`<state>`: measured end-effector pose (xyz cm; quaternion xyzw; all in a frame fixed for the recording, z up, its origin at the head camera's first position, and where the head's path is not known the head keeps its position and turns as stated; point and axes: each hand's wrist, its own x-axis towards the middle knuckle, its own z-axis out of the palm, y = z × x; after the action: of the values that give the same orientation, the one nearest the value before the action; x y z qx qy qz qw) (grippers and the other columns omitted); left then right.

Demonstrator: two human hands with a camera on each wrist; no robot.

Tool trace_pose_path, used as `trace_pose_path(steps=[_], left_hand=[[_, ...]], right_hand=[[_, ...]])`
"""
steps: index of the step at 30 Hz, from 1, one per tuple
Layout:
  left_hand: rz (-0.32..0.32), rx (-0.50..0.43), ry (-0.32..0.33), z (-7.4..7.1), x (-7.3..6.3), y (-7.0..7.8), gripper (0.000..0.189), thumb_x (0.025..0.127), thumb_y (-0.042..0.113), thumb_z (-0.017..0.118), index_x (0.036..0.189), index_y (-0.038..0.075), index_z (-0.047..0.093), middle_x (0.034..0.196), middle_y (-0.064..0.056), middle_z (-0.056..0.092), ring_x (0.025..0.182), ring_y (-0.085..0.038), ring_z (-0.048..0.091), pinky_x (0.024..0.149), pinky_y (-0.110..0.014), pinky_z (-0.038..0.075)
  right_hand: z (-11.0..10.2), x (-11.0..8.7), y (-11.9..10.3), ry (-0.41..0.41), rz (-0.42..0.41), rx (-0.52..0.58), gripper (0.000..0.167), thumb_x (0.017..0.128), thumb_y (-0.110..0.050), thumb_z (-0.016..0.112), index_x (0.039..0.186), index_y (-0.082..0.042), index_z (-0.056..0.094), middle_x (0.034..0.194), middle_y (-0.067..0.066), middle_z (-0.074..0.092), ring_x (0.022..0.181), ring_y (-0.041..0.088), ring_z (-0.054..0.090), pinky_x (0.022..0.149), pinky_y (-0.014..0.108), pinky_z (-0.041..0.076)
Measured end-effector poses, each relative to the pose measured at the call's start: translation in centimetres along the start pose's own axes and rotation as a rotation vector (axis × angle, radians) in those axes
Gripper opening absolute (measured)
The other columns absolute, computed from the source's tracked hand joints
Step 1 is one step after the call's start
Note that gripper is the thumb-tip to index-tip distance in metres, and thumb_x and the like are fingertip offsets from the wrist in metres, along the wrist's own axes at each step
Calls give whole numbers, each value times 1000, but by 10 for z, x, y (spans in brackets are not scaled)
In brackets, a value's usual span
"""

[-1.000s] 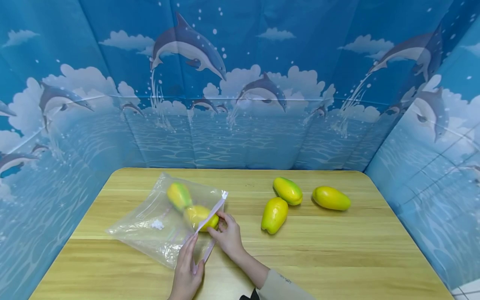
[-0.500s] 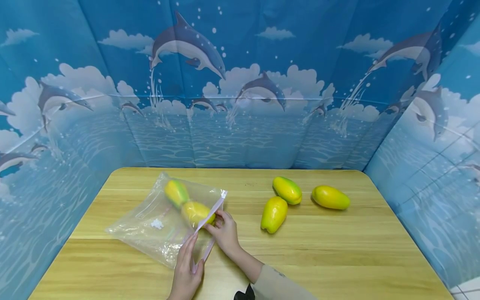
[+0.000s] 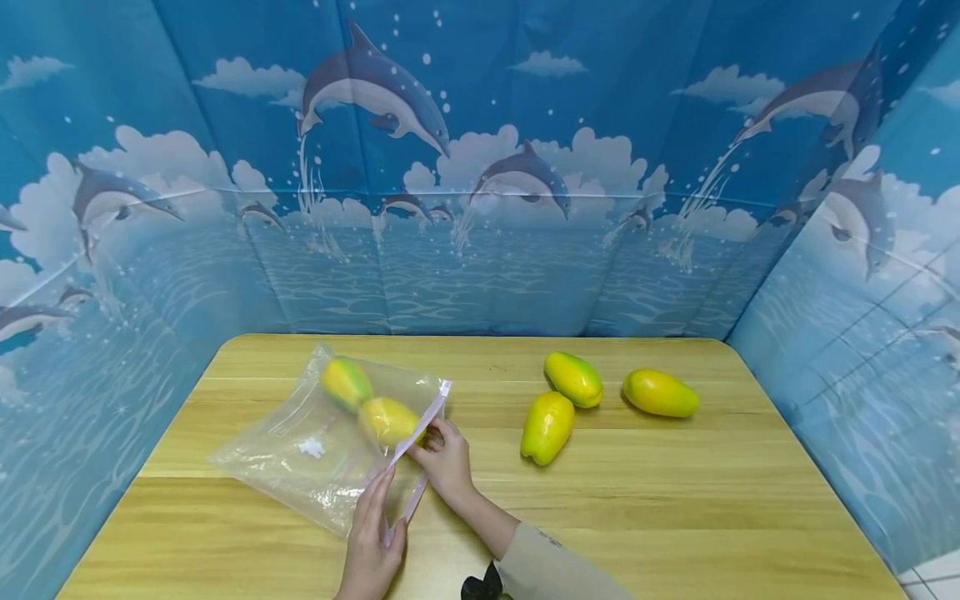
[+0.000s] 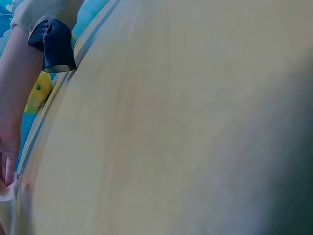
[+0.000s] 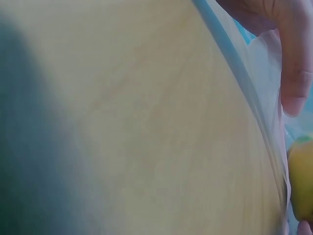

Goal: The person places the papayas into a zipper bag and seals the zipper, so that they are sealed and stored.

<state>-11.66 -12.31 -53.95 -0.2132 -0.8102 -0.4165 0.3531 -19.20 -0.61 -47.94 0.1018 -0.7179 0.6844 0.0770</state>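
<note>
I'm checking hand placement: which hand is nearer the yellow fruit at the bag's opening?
Right. The right hand touches the end of the yellow fruit; the left hand is apart from it, holding the bag, nearer the person.

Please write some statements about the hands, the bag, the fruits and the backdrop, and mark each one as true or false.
1. Two fruits show through the clear bag. True.
2. The left hand holds a fruit. False: it holds the bag's edge.
3. The right hand is at the bag's edge. True.
4. Four fruits lie outside the bag. False: three do.
5. The rightmost fruit lies apart from the others. True.
6. The backdrop shows only boats. False: it shows dolphins.
</note>
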Motion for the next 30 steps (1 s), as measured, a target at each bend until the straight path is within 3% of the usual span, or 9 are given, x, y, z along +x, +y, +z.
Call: trace_pose_path(steps=[8, 17, 24, 30], left_hand=[[16, 9, 11, 0, 1, 2, 73, 60, -11, 60, 130, -12, 39, 131, -20, 44, 130, -10, 29, 111, -18, 21], [0, 36, 7, -1, 2, 4, 76, 59, -14, 62, 131, -11, 38, 131, -20, 43, 131, -8, 26, 111, -18, 20], [-30, 41, 8, 0, 0, 6, 78, 57, -15, 64, 130, -11, 39, 130, -20, 44, 131, -7, 26, 111, -17, 20], [-22, 25, 19, 0, 0, 7, 76, 58, -15, 63, 130, -12, 39, 131, -19, 44, 130, -7, 27, 111, -16, 20]], right_hand=[[-1, -1, -3, 2, -9, -35, 39, 72, 7, 70, 106, 19, 54, 98, 30, 58, 88, 44, 61, 80, 45, 54], [-13, -4, 6, 31, 65, -5, 44, 73, 6, 69, 112, 16, 52, 106, 31, 55, 98, 44, 55, 86, 46, 51], [-42, -7, 9, 123, 16, -46, 44, 75, -1, 71, 113, 10, 53, 110, 24, 56, 101, 38, 54, 87, 37, 52], [-69, -15, -18, 245, -59, -53, 45, 74, 6, 70, 114, 11, 51, 112, 20, 55, 103, 34, 51, 90, 45, 48]])
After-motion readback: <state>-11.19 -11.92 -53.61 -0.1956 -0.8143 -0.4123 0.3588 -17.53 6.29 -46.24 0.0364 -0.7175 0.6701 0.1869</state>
